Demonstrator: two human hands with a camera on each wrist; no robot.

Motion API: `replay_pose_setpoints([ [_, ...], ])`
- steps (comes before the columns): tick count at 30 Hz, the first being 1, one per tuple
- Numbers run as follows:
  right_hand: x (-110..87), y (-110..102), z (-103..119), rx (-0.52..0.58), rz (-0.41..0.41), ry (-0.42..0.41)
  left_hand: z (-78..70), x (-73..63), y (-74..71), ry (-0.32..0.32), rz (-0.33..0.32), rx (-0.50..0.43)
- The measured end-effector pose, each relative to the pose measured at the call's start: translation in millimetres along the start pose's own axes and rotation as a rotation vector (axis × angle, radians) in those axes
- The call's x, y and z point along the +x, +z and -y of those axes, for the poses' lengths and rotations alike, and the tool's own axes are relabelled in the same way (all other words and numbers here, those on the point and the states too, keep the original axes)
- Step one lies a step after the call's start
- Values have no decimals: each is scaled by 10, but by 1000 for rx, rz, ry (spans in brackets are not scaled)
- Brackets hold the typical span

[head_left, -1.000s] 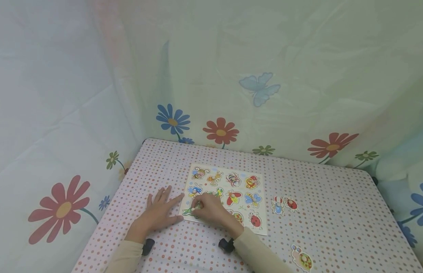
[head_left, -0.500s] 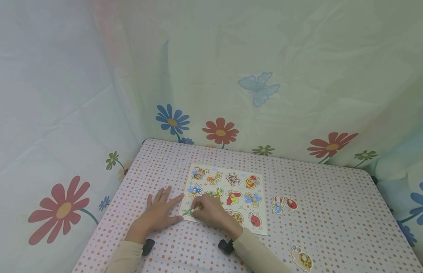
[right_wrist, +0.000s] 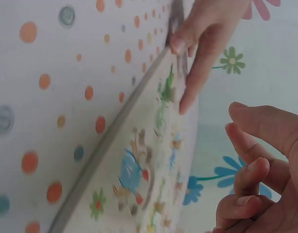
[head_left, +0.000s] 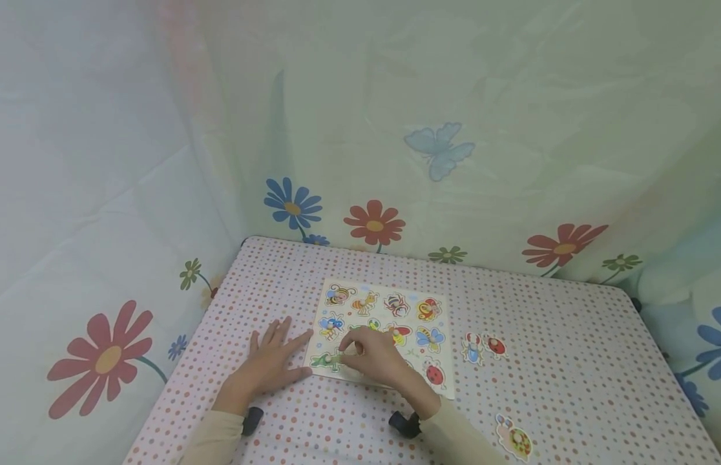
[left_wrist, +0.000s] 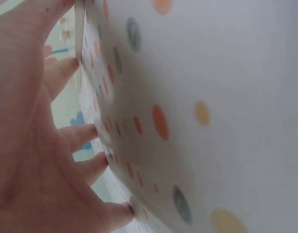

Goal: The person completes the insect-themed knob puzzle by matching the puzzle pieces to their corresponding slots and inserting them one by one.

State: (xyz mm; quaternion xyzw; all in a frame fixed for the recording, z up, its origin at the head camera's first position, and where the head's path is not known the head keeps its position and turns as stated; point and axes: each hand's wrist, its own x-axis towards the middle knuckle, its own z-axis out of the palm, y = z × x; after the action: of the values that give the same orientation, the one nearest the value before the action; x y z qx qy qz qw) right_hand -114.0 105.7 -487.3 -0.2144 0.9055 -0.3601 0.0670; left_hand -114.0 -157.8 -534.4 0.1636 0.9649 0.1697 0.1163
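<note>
A pale insect knob-puzzle board (head_left: 449, 381) lies on the dotted table, with several insect pieces in it. My left hand (head_left: 270, 361) rests spread at its left edge, thumb and forefinger touching the board. My right hand (head_left: 376, 358) hovers over the front row, just right of the green grasshopper piece (head_left: 322, 361), and covers part of the board. In the right wrist view, the right hand's thumb and forefinger are slightly apart with nothing between them, the other fingers loosely bent. The grasshopper piece (right_wrist: 166, 92) appears there near the left hand (right_wrist: 207, 39).
To the right of the board lie a loose blue beetle piece (head_left: 472, 349) and a ladybug piece (head_left: 497, 347), close together. A snail piece (head_left: 514, 439) lies nearer the front. Flower-printed curtains (head_left: 366, 161) stand behind the table and at its sides.
My right hand has let go of the grasshopper piece and moved slightly right and up, uncovering more of it. The left hand has stayed in place.
</note>
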Motion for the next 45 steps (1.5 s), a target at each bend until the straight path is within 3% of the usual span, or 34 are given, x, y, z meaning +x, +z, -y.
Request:
replay_pose_setpoints([
  [14,-448,-474,-163,-9,-158,-53,-37,-11,-26,-7,-8,-4],
  [31,-930,-919,-555,-89,-279,111,-6,17,8,-5,10,-5],
  [45,-1122,-1142,-1089,-149,-351,341,-19,-1,-2,-10,12,8],
])
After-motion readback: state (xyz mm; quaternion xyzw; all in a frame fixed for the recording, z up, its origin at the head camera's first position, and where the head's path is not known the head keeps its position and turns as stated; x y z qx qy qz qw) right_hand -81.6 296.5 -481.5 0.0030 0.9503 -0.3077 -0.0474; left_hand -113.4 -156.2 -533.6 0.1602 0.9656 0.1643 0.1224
